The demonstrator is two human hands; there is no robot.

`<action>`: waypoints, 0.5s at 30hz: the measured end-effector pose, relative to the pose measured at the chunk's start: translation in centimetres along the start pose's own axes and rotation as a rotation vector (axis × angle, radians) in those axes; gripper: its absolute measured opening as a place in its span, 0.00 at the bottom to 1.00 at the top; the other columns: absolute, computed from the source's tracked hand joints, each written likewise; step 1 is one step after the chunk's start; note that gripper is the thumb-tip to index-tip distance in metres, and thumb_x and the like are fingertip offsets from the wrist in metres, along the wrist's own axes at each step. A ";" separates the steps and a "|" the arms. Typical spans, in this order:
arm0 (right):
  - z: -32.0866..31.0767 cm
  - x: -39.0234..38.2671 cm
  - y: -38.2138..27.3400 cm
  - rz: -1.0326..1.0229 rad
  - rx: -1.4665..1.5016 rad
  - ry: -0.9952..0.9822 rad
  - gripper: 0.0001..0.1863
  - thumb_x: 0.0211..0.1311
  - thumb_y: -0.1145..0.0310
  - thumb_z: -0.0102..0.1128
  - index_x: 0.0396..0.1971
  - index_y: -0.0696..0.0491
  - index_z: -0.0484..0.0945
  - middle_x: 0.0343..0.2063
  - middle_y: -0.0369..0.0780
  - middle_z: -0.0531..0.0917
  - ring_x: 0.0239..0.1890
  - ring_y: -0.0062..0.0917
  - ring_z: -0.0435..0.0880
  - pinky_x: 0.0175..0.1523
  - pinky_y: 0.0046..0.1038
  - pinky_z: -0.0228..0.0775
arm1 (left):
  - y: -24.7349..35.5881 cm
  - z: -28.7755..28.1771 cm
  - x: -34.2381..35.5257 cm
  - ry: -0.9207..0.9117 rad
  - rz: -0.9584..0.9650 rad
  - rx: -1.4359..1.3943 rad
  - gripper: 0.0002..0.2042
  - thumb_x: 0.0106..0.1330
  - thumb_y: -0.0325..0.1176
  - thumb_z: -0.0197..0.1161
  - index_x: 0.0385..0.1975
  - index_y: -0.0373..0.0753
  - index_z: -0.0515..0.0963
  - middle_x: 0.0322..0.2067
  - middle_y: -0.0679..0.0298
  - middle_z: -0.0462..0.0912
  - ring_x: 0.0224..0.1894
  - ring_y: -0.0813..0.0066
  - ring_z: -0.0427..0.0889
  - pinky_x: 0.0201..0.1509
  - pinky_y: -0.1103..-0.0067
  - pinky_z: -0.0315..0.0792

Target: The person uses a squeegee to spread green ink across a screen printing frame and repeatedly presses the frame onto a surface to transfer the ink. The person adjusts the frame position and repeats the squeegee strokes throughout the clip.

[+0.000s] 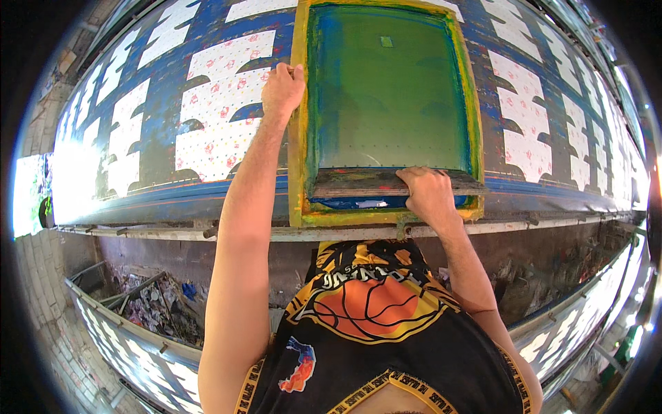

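A screen printing frame [298,148] with yellow-stained edges and green mesh lies on the long printing table. At its left side, my left hand [283,90] is closed around the upper part of the frame's edge. My right hand [429,194] grips a dark, wide wooden squeegee [352,183], which spans the mesh near the frame's close end. The squeegee's blade edge is hidden beneath it. Between squeegee and near frame bar is a strip of blue ink [345,203] with a pale patch.
White fabric pieces [224,103] with small red prints and coloured dots lie in rows on the blue-stained table, left and right of the frame. A metal rail [165,233] runs along the near edge. Scraps [162,307] fill a trough at lower left. Another table of pieces stands behind.
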State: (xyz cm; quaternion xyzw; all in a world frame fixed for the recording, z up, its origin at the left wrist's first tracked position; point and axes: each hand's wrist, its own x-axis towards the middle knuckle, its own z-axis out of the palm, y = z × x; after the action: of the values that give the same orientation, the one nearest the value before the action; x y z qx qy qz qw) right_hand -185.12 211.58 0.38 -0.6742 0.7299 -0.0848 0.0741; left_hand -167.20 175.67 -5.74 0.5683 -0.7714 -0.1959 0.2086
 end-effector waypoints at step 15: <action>-1.6 -2.7 -0.4 -0.038 0.002 -0.302 0.24 0.52 0.76 0.68 0.54 0.53 0.86 0.49 0.46 0.89 0.52 0.41 0.90 0.53 0.43 0.85 | -0.4 0.1 0.3 -0.020 0.005 0.071 0.23 0.76 0.53 0.61 0.56 0.39 0.79 0.52 0.48 0.87 0.56 0.45 0.86 0.60 0.55 0.78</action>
State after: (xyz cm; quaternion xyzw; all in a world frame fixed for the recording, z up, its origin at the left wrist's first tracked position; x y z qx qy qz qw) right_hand -184.85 214.33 2.06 -0.6927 0.6976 0.0153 0.1823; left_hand -167.00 175.23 -6.02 0.5712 -0.7815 -0.1738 0.1810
